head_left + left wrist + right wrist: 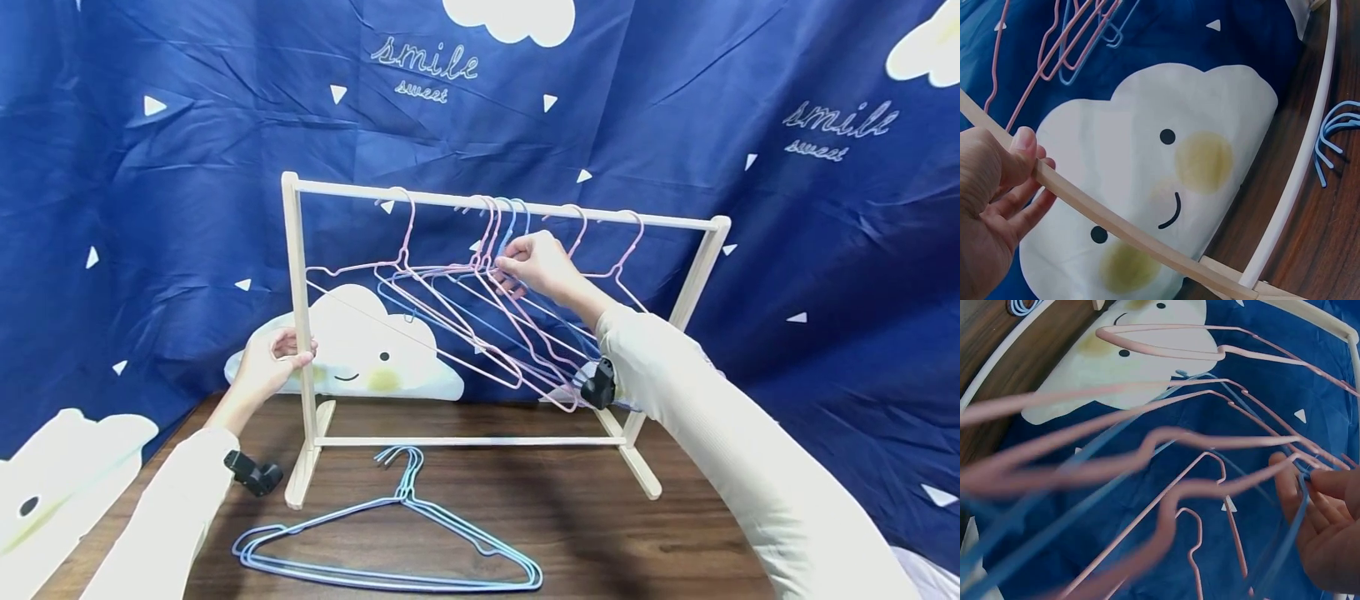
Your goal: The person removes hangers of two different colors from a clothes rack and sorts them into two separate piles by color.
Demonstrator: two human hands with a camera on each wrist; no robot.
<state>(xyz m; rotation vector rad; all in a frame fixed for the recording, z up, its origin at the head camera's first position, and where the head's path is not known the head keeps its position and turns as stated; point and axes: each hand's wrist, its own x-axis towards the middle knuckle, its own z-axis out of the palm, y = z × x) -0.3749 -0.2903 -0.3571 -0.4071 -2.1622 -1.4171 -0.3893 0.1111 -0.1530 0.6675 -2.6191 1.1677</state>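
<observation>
My left hand grips the left post of a pale wooden clothes rack, thumb in front and fingers curled behind it. My right hand is raised just under the rack's top rail. Its thumb and forefinger pinch a blue hanger at the neck, below the hook. Two blue hangers hang side by side here, their hooks over the rail. Close on their left hang two pink hangers. Another pink hanger hangs nearer the left post, and two more pink hangers hang right of my hand.
On the brown table, in front of the rack, lies a small stack of light blue hangers. A lower crossbar joins the rack's feet. Behind everything hangs a dark blue cloth with clouds and white triangles.
</observation>
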